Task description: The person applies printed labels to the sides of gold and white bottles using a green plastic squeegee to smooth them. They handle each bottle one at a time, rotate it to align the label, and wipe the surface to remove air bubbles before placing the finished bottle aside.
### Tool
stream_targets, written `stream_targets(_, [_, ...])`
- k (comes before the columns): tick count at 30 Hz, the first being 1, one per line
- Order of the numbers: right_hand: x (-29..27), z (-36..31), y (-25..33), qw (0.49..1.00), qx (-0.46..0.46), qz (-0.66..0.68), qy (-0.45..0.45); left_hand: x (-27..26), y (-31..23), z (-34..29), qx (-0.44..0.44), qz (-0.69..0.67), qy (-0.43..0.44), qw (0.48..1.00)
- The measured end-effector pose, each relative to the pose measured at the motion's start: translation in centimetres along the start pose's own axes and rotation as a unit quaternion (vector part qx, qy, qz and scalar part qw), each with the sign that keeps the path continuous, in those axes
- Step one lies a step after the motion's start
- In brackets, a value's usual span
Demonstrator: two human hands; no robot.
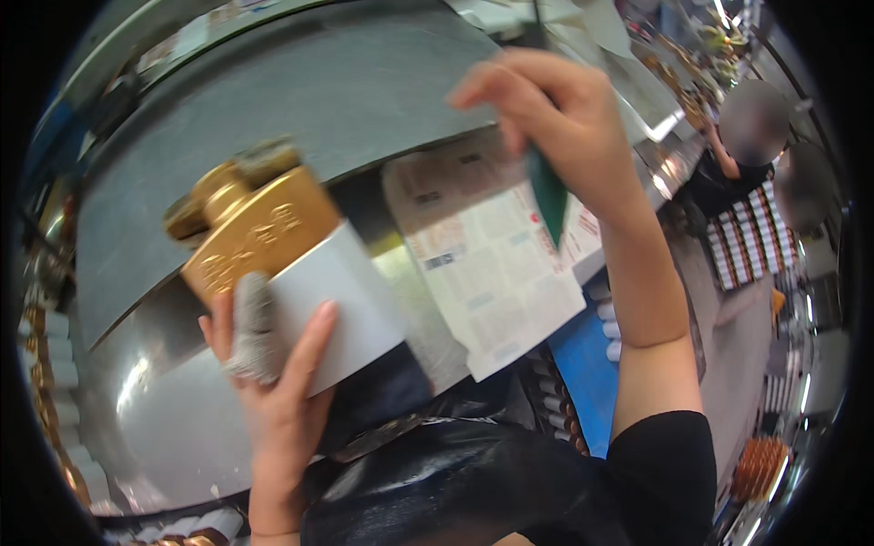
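Observation:
My left hand [289,387] holds a flat bottle-shaped piece [337,291] tilted over the metal table. Its lower part is plain white; its upper part is gold with raised characters, and a round gold neck tops it. A grey cloth wrap [255,328] covers one finger, which presses on the piece's face. Up and to the right, my right hand [578,136] is raised and blurred, its fingers bent. From that hand a dark green, flat, pointed piece [548,200] hangs down, apart from the bottle-shaped piece. Its upper part is mostly hidden by the hand.
A printed paper sheet [496,282] lies to the right of the bottle-shaped piece. Beyond stretches a grey mat [364,82] on the metal table [164,409]. White-and-gold pieces [55,364] stand in rows at far left. Other people [728,173] work at right.

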State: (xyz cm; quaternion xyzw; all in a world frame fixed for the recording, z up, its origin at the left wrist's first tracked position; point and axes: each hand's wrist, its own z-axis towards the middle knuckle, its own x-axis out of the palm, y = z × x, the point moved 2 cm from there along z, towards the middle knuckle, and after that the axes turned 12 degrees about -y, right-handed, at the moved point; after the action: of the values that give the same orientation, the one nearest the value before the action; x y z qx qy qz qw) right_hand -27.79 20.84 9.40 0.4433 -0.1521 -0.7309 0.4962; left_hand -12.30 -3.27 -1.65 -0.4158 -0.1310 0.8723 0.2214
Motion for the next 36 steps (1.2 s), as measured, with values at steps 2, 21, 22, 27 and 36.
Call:
stream_targets(2, [-5.0,-4.1,-4.0,0.993,0.095,-0.046,-0.056,0.3,0.6,-0.3,-0.028,-0.044,-0.019,0.998])
stream_targets(21, [-9.9,-21.2,-12.7,0.885,0.09,-0.45,0.079,-4.2,3.5,2.1,0.059,-0.114,-0.32,0.939])
stream_targets(22, [-11.5,-21.1,-14.0,0.884,0.125,-0.449,0.042,-4.4,3.6,1.9,0.053,-0.102,-0.322,0.94])
stream_targets(27, [-16.0,-21.0,-18.5,0.831,0.186,-0.519,0.076,-4.0,3.0,2.0,0.059,-0.084,-0.319,0.942])
stream_targets(36, [-18.9,-16.4,-25.2,0.836,0.222,-0.496,0.073,-4.1,3.7,2.2,0.039,-0.048,-0.292,0.954])
